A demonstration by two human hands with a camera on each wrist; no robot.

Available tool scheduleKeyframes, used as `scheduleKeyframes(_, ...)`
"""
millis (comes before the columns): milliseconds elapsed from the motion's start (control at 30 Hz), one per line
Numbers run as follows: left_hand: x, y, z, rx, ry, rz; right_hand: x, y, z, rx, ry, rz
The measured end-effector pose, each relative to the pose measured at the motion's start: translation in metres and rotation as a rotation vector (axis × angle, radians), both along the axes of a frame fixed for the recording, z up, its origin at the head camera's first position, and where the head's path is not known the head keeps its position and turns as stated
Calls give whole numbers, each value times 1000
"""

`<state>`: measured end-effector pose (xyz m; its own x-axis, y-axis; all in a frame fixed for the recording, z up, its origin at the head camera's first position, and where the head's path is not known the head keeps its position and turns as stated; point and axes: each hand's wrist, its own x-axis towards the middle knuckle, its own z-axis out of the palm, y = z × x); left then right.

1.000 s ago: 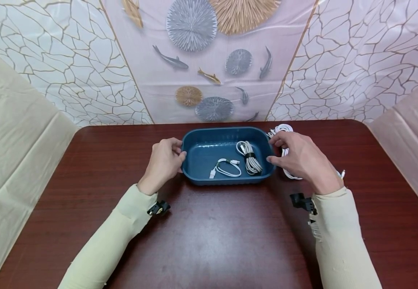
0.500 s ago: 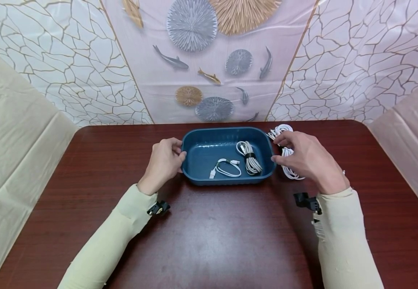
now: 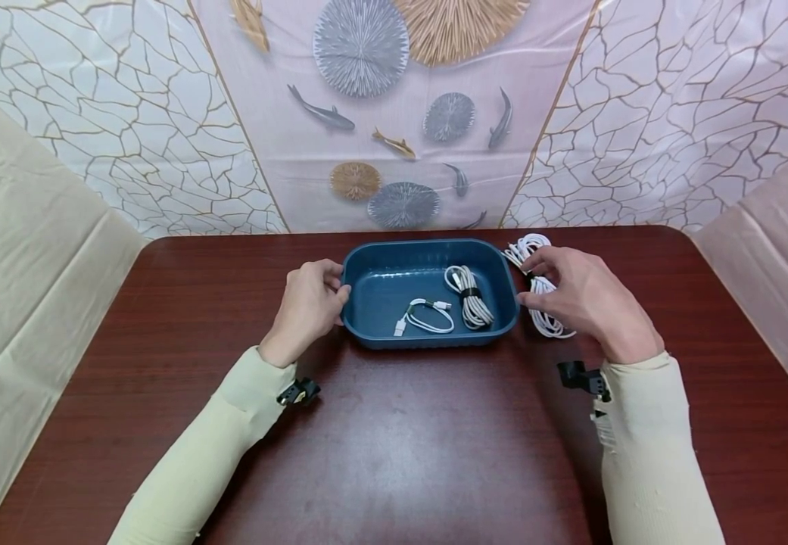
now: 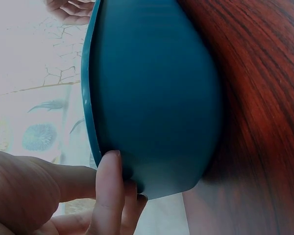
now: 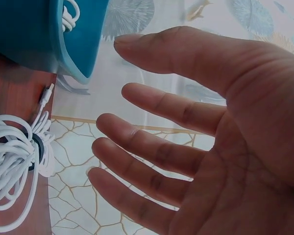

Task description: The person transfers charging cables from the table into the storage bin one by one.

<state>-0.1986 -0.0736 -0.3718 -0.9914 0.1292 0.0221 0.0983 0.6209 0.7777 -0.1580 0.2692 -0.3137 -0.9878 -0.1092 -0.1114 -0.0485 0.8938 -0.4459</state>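
A blue rectangular plastic bin [image 3: 394,342] stands on the table. Inside it lie a short white USB cable [image 3: 432,329] and a thicker off-white cable coil [image 3: 477,310] bound with a black strap. At the bin's left end, my left hand [image 3: 306,310] grips the rim; the left wrist view shows its fingers [image 4: 109,183] at the edge. My right hand [image 3: 580,299] hovers off the bin's right end, fingers spread and holding nothing in the right wrist view. Below and beside it a larger white cable bundle [image 3: 547,324] with a dark tie lies on the table, partly hidden by the hand.
The dark red wooden table [image 3: 394,446] reaches back to a patterned cloth backdrop [image 3: 400,121]. Plain beige cloth [image 3: 32,303] hangs at the left side, with similar cloth at the right. A black wrist mount [image 3: 580,378] juts from the right sleeve.
My right hand has drawn away from the bin's right rim, moving to the right and uncovering more of the white cable bundle. The left hand and the bin have stayed put.
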Motion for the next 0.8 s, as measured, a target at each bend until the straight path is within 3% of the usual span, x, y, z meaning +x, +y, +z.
scheduleKeyframes(500, 0, 0, 0, -12, -6, 3, 1, 13, 1, 25, -8, -4)
scheduleKeyframes(800, 1, 0, 1, -5, -3, 4, 2, 17, 2, 13, -65, -25)
